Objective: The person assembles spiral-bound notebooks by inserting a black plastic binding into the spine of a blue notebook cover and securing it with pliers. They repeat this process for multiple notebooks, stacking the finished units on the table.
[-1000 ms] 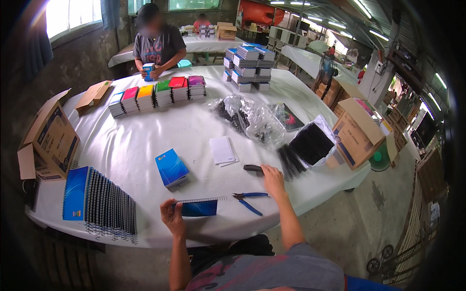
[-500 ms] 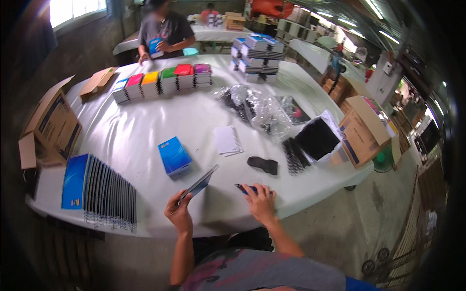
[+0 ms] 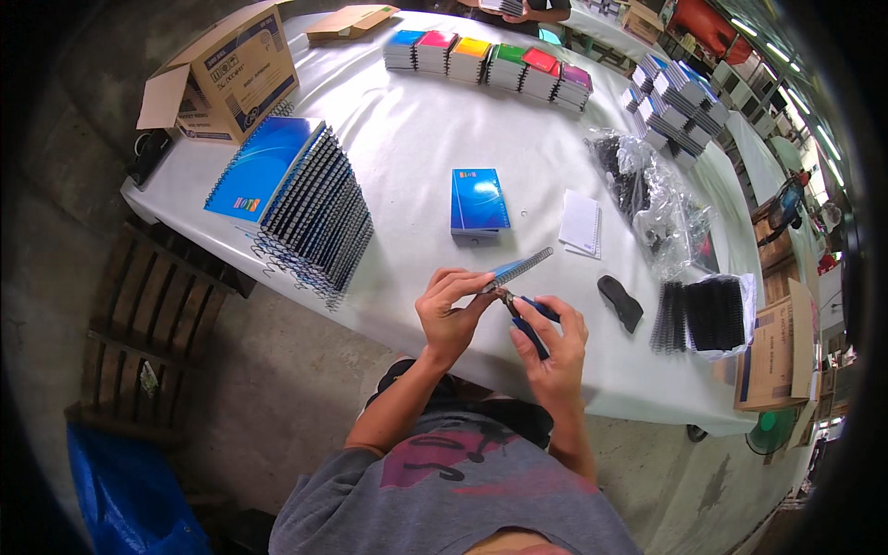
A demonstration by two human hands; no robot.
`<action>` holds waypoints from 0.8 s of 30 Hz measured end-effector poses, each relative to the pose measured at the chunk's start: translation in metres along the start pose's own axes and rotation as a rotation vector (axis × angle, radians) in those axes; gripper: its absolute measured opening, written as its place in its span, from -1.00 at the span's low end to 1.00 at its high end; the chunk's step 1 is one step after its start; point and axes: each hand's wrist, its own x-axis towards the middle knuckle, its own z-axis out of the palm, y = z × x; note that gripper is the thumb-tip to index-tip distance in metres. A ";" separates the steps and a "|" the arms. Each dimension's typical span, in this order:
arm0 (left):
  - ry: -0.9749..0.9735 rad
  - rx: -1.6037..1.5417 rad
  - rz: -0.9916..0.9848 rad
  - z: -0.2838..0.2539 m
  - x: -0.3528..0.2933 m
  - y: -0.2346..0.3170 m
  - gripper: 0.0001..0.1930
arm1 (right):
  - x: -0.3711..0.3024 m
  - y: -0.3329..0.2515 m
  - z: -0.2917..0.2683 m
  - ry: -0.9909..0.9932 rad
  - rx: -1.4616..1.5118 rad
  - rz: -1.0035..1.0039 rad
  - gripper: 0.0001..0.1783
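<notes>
My left hand (image 3: pixel 450 314) is closed on a thin spiral notebook (image 3: pixel 520 268), held edge-up with its wire coil on top. My right hand (image 3: pixel 560 356) grips pliers with blue handles (image 3: pixel 530 337). Their jaws meet the near end of the coil, close by my left fingertips; the exact contact is too small to make out. Just beyond lies a short stack of blue-covered books (image 3: pixel 477 199). To the left, many blue spiral notebooks (image 3: pixel 264 171) are piled in a tall leaning stack.
White spiral pads (image 3: pixel 579 225), a dark curved object (image 3: pixel 620 303) and black coils (image 3: pixel 712 314) lie right, by crumpled clear plastic (image 3: pixel 657 222). Colored notebook stacks (image 3: pixel 469 60) line the far side. Cardboard boxes (image 3: pixel 245 79) stand at the edges. Another person's hand (image 3: pixel 520 13) holds a notebook.
My hands have come together, and the pliers have moved from the table's right side to the notebook's coil. The view has tilted down and turned.
</notes>
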 end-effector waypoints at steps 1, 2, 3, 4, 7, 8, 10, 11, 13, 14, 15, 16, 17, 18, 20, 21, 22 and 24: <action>0.002 0.007 0.012 0.000 0.000 0.000 -0.70 | 0.001 0.000 0.000 -0.005 -0.006 0.003 -0.65; 0.002 0.022 0.025 0.000 0.000 0.000 -0.70 | 0.002 0.000 0.000 -0.009 -0.012 0.006 -0.65; 0.001 0.034 0.039 0.001 0.001 0.002 -0.69 | 0.003 0.000 0.000 -0.020 -0.011 0.006 -0.65; 0.000 0.046 0.052 0.002 0.002 0.002 -0.69 | 0.004 0.000 -0.001 -0.030 -0.010 0.007 -0.65; 0.025 0.054 0.080 0.004 0.001 -0.001 -0.68 | 0.005 -0.002 -0.005 -0.101 0.042 0.049 -0.65; 0.032 0.060 0.097 0.004 0.001 -0.001 -0.68 | 0.004 -0.003 -0.006 -0.131 0.068 0.070 -0.65; 0.045 0.068 0.133 0.005 0.001 -0.002 -0.68 | 0.000 -0.001 -0.001 -0.143 0.314 0.151 -0.66; 0.051 0.073 0.158 0.006 0.001 -0.001 -0.68 | -0.002 0.002 0.000 -0.147 0.438 0.189 -0.67; 0.071 0.092 0.207 0.005 0.000 0.001 -0.69 | -0.005 0.005 0.000 -0.285 0.757 0.343 -0.63; 0.080 0.076 0.219 0.005 -0.001 0.001 -0.68 | -0.009 0.009 -0.002 -0.383 0.994 0.528 -0.61; 0.083 0.062 0.227 0.006 -0.002 0.001 -0.67 | -0.012 0.012 -0.002 -0.479 1.233 0.721 -0.60; 0.087 0.048 0.236 0.007 -0.002 0.001 -0.66 | -0.014 0.015 -0.001 -0.518 1.392 0.729 -0.58; 0.079 0.044 0.253 0.009 -0.001 0.000 -0.67 | -0.015 0.015 0.001 -0.475 1.369 0.725 -0.59; 0.076 0.046 0.272 0.008 0.000 0.000 -0.68 | -0.016 0.013 0.006 -0.442 1.347 0.717 -0.60; 0.116 -0.010 0.175 0.009 -0.001 -0.002 -0.70 | -0.016 0.013 0.006 -0.319 1.032 0.542 -0.61; 0.168 -0.059 0.062 0.008 -0.002 -0.004 -0.70 | -0.014 0.014 0.004 -0.240 0.746 0.368 -0.62; 0.220 -0.108 -0.049 0.007 -0.003 -0.006 -0.70 | -0.012 0.016 0.003 -0.155 0.463 0.193 -0.62; 0.298 -0.210 -0.057 0.003 0.002 -0.009 -0.73 | -0.021 0.035 -0.001 -0.052 0.245 0.241 -0.64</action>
